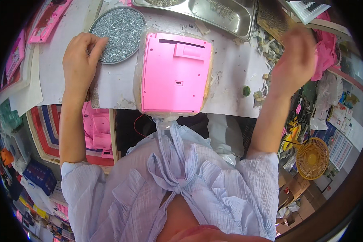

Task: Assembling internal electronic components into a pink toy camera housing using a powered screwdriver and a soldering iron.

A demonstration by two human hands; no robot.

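Observation:
At the left edge of a round tray of small silver screws (119, 34), my left hand (82, 54) has its fingers curled and its thumb lying over the screws. Whatever its fingertips hold, if anything, is hidden. A pink plastic housing (175, 76) lies on a padded, plastic-wrapped support in front of me. It has a long dark slot near its far edge, a raised block and several small holes. My right hand (296, 60) is raised at the right, apart from the housing; motion smears its fingers, so their grip does not show.
A steel tray (230, 24) with compartments of small metal parts stands at the back. Small pale scraps (266, 46) and a green round piece (246, 91) lie on the right of the table. Left below is a striped bin (48, 133) of pink parts; right, a yellow basket (312, 159).

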